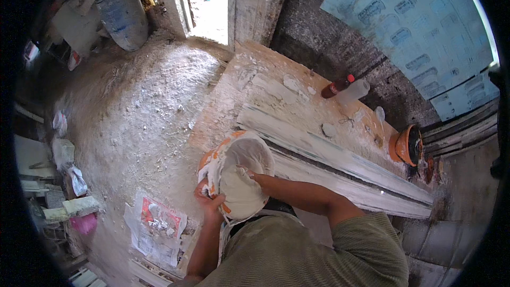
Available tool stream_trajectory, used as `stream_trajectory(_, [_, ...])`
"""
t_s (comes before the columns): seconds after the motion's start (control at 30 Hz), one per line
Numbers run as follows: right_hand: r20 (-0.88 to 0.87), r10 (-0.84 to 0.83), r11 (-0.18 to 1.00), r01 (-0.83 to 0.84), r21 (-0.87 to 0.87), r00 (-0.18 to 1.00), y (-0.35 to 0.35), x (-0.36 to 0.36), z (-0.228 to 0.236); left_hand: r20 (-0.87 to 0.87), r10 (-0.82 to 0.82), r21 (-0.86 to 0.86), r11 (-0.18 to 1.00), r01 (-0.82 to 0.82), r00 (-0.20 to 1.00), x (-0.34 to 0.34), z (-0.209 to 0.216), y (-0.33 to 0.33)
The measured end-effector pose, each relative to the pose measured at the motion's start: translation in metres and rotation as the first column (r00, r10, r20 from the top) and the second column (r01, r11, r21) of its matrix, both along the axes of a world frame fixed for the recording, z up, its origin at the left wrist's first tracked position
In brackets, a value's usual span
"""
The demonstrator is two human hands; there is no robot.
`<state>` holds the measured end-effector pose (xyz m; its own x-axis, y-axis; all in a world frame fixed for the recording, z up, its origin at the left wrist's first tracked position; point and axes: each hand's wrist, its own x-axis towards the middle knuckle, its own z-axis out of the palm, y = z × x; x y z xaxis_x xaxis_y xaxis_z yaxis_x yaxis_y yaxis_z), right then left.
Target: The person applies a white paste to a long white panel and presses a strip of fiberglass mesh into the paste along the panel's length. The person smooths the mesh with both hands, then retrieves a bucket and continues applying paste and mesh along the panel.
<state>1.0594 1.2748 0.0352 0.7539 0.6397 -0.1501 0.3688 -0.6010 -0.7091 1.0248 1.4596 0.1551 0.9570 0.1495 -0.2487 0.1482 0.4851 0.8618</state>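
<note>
A plaster-smeared orange bucket (206, 163) leans toward me against my body, with its mouth facing up. Pale white powder or paste (239, 191) fills its lower side, and I cannot make out which it is. My left hand (210, 197) grips the bucket's rim on the left, fingers wrapped over the edge. Inside the mouth, my right hand (248, 172) reaches in from the right and touches the white material. Its fingers are mostly hidden, and whether they hold anything does not show.
Long whitened boards (334, 151) lie to the right on a dusty orange sheet (212, 119). Beyond them stand a red-capped bottle (334, 87), a whitish bottle (355, 91) and a small orange bucket (399, 146). A torn sack (154, 228) lies at left; a blue barrel (123, 18) stands farther back.
</note>
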Motion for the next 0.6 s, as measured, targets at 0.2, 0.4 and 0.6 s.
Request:
stream_trajectory(0.2, [-0.030, -0.007, 0.920, 0.018, 0.392, 1.000, 0.003, 0.004, 0.082, -0.050, 0.023, 0.194, 0.981, -0.013, 0.998, -0.024, -0.021, 0.023])
stream_trajectory(0.4, [0.465, -0.304, 0.907, 0.102, 0.409, 0.832, -0.093, -0.016, 0.116, -0.039, 0.201, 0.260, 0.948, -0.185, 0.979, -0.045, 0.030, -0.015])
stream_trajectory(0.6, [-0.187, -0.171, 0.871, 0.237, 0.431, 0.967, -0.209, -0.092, 0.018, -0.019, 0.233, 0.314, 0.925, -0.216, 0.972, -0.087, 0.044, -0.014])
